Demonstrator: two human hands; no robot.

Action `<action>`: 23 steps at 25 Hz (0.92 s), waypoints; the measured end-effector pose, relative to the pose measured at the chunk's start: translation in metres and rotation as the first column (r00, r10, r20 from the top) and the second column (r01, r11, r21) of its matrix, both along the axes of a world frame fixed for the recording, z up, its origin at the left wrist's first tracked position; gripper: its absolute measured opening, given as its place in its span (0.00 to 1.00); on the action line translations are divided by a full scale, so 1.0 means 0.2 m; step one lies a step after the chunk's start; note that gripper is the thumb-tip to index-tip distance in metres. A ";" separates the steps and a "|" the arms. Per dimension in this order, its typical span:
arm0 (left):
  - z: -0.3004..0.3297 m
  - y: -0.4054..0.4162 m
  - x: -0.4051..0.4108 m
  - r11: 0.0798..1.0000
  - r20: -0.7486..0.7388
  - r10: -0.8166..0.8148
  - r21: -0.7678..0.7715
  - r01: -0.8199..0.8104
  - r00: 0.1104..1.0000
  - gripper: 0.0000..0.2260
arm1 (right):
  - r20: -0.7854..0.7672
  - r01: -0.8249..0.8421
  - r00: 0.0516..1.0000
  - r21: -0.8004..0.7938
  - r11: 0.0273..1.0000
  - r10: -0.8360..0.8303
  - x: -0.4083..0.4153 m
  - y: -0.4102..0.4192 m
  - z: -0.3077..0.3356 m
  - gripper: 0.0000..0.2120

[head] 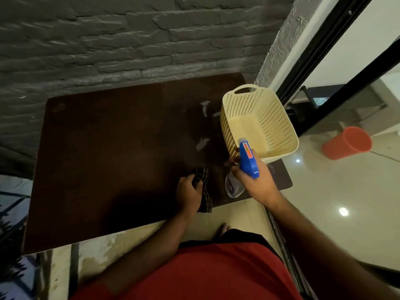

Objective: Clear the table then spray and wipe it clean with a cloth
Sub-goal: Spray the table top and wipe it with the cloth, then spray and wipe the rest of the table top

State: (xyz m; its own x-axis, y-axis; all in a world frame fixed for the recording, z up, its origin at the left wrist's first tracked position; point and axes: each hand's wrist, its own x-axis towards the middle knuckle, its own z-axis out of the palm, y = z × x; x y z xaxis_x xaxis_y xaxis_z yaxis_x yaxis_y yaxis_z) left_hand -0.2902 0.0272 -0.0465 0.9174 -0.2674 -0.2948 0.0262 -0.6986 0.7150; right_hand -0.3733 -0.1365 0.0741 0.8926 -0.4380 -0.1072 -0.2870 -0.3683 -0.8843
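Observation:
The dark brown table (108, 148) stands against a grey brick wall. My left hand (188, 191) grips a dark striped cloth (204, 191) near the table's front edge. Just right of it, my right hand (253, 180) holds a spray bottle (247, 159) with a blue trigger head and a clear body, nozzle pointing away over the table. Pale wet smears (203, 126) show on the tabletop beside a cream perforated basket (259, 122), which looks empty and sits on the table's right end.
An orange bucket (348, 142) lies tilted on the glossy tiled floor to the right. A black-framed glass door (324, 61) runs along the right side. My red shirt fills the bottom of the view.

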 end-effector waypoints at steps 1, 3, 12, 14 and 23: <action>-0.01 -0.03 -0.01 1.000 -0.009 0.005 0.021 -0.005 1.000 0.18 | -0.016 -0.015 1.000 0.011 1.000 0.015 -0.01 -0.03 -0.01 0.15; -0.04 -0.10 -0.04 0.997 -0.002 0.008 0.075 -0.007 1.000 0.19 | -0.024 -0.065 0.998 0.026 0.998 0.066 -0.01 -0.09 -0.03 0.20; -0.15 -0.28 -0.03 0.958 -0.039 0.199 0.219 -0.186 0.979 0.20 | -0.113 -0.338 0.933 0.041 0.940 0.340 0.05 -0.31 0.01 0.30; -0.15 -0.28 -0.03 0.951 -0.071 0.183 0.265 -0.158 0.980 0.20 | -0.151 -0.383 0.912 0.025 0.923 0.382 0.05 -0.34 0.03 0.36; 0.10 -0.48 0.16 0.965 0.058 0.165 0.199 -0.173 0.985 0.17 | -0.379 -0.586 0.797 -0.299 0.753 0.470 0.06 -0.79 0.16 0.39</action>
